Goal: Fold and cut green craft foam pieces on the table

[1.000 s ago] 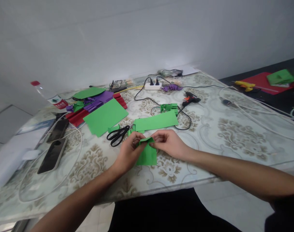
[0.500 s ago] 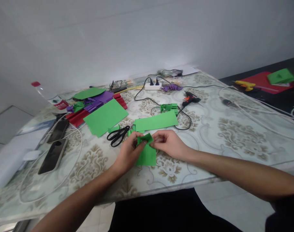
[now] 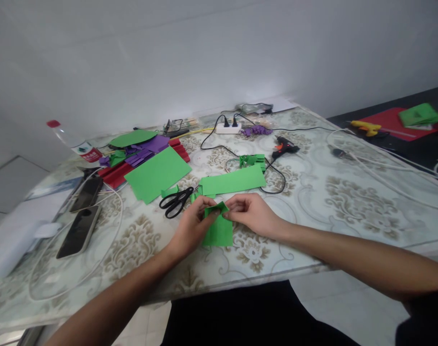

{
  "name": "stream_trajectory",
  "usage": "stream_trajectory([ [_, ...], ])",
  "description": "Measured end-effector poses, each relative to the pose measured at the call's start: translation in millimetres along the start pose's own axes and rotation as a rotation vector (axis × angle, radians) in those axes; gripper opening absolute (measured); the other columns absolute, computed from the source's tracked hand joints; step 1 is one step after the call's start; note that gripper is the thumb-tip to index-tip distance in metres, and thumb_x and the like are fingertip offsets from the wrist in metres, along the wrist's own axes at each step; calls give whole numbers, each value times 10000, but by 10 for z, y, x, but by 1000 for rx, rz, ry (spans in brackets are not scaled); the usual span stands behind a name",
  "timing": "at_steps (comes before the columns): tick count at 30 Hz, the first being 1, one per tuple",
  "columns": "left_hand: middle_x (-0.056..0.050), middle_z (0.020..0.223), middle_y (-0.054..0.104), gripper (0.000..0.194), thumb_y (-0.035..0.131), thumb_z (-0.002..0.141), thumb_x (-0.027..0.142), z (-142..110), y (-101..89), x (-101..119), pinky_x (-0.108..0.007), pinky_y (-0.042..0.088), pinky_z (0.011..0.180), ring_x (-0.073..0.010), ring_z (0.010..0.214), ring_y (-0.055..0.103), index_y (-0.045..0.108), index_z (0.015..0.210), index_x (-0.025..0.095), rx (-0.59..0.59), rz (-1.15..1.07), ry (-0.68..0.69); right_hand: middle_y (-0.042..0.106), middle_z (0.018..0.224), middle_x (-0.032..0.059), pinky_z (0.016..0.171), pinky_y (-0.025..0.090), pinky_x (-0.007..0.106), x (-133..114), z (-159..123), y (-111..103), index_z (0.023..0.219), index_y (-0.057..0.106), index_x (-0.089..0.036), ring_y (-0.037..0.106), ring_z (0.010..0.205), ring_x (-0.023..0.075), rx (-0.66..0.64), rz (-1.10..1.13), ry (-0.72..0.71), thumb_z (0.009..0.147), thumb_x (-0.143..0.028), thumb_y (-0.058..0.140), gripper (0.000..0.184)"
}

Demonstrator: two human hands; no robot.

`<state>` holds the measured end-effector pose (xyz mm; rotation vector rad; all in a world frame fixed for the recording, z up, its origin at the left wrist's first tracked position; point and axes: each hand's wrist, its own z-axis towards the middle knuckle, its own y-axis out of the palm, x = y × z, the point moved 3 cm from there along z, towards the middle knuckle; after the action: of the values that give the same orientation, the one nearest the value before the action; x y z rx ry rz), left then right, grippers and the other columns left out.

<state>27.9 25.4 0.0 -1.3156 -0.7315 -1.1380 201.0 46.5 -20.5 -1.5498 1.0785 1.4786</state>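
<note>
Pinching a small green sheet (image 3: 219, 234) by its bent top edge over the table (image 3: 305, 206), the left hand (image 3: 193, 223) and right hand (image 3: 255, 215) grasp opposite sides, presumably to keep the bend steady.

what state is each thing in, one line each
green paper, bent near the top
left hand, closed on green paper
right hand, pinching its right edge
black-handled scissors, lying flat, blade opening unclear
pale-cased phone, face up, screen dark
plastic bottle, capped
power strip, two plugs inserted
black glue gun, lying down, red light showing
yellow glue gun, lying down
red paper, pleated
green strip, flat
</note>
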Motion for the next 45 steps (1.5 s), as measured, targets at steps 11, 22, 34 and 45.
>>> stream_trajectory([
  [11,7,794,604,88,648,834,262,1,-16,-27,-255,432,657,-147,745,549,604,858,190,22,61,-18,728,718,24,686,535,285,-33,17,-18,828,741,-156,677,682,151,8,71,4,631,-284,850,258],
  [22,-34,851,637,182,638,876,340,-48,37,-193,-282,513,710,-171,785,602,591,903,166,-53,-72,-65,761,805,44,728,535,280,-23,4,-32,880,779,-176,689,728,151,9,95,68,691,-283,817,221],
  [34,-67,1119,612,505,724,799,201,-83,-111,10,-346,542,893,-205,1020,640,470,1236,209,244,321,245,742,763,41,687,529,287,-72,-25,-36,894,778,-173,677,707,166,18,-12,-48,738,-342,790,230],
  [45,-121,1436,470,89,651,885,169,-126,-147,246,-506,424,1093,-319,1360,459,685,953,216,249,659,492,719,755,20,658,509,256,19,25,-56,903,762,-179,651,679,139,78,100,111,679,-243,811,238],
])
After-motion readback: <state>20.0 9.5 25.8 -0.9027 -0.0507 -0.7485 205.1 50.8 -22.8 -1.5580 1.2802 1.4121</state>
